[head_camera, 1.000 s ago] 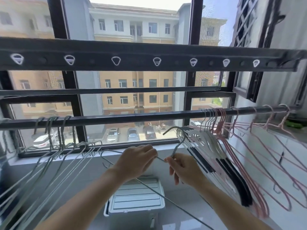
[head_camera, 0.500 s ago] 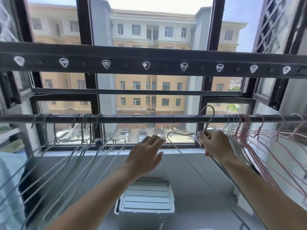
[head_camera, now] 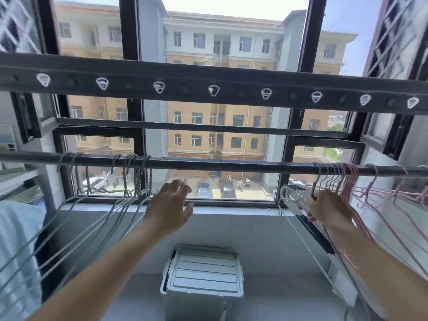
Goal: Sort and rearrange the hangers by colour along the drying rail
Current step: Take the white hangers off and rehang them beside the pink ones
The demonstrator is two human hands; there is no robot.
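**Two hands at the rail, one holding a hanger**

Head view: the drying rail (head_camera: pixel 208 164) runs L to R across the window (head_camera: pixel 136 126).

- **L end:** a bunch of grey-green hangers (head_camera: pixel 126 177), hooks over the rail, bodies slanting down toward the viewer.
- **R end:** white hangers (head_camera: pixel 289 198) packed tight. Pink hangers (head_camera: pixel 352 177) sit further R, spread looser along the rail.
- **Under the white ones:** black hangers (head_camera: pixel 317 235) show just below the R wrist.
- The L and R bunches are well apart.

Left hand (head_camera: pixel 170 206) is below the rail, just R of the grey-green bunch. Can't tell if it brushes the nearest wire. Its grip is apart: fingers spread, relaxed, nothing in it.

Right hand (head_camera: pixel 328 209) is at the L edge of the white bunch, grip clamped on the neck of a wire hanger (head_camera: pixel 314 184). The hanger's dark hook goes up from the fingers to the rail, just L of the white hooks. Its thin lower wire slants down toward the viewer.

Other bits:
- An upper bar (head_camera: pixel 208 82) w/ a row of pale-ringed holes sits above the rail.
- A white storage box (head_camera: pixel 203 272) w/ a ribbed lid is low down betw. the forearms.
- A pale cloth (head_camera: pixel 14 239) is at the far L edge.
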